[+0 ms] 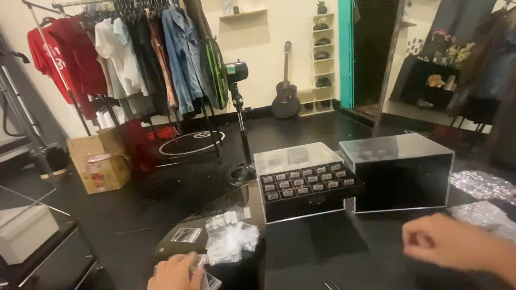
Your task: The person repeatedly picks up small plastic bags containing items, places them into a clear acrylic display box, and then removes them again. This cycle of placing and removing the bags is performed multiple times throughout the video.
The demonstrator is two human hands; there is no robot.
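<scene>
Dim clothing shop: garment rack [129,51] and guitar [285,93] behind, glossy black counter [346,252] up front. Left hand [174,283] at the near edge, fingers pressed down on a small clear plastic bag [206,286], pinning it flat. Thin, shiny, crumpled; more bags [230,240] heaped just beside. Right hand [451,244] blurred, loosely curled, holding nothing visible. Two clear-lidded display cases [307,180] beyond, kept within reach.

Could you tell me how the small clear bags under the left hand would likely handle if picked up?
The clear plastic bags look thin and crumpled, so probably floppy and very light. Their glossy film suggests they may slide apart on the black table. The left hand rests on one.
</scene>
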